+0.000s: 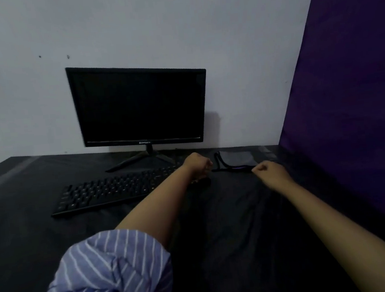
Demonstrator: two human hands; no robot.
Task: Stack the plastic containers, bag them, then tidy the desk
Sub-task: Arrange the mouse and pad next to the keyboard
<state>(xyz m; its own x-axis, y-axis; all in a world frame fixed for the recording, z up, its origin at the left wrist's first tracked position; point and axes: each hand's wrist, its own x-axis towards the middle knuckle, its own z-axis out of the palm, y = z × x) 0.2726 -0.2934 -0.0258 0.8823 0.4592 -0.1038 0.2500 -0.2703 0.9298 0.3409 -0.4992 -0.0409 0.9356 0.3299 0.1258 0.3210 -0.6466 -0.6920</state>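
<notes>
A flat grey bag (236, 158) with a black drawstring lies at the back right of the dark desk (228, 213). My left hand (198, 166) is closed in a fist at the bag's left end, where the cord loops. At the bag's near right corner, my right hand (270, 172) is closed with its fingertips on the bag's near edge. Both forearms stretch out over the desk. No plastic containers show.
A black monitor (139, 105) on a stand sits against the white wall. A black keyboard (118, 190) lies in front of it, its right end under my left wrist. A purple panel (352, 107) walls off the desk's right side.
</notes>
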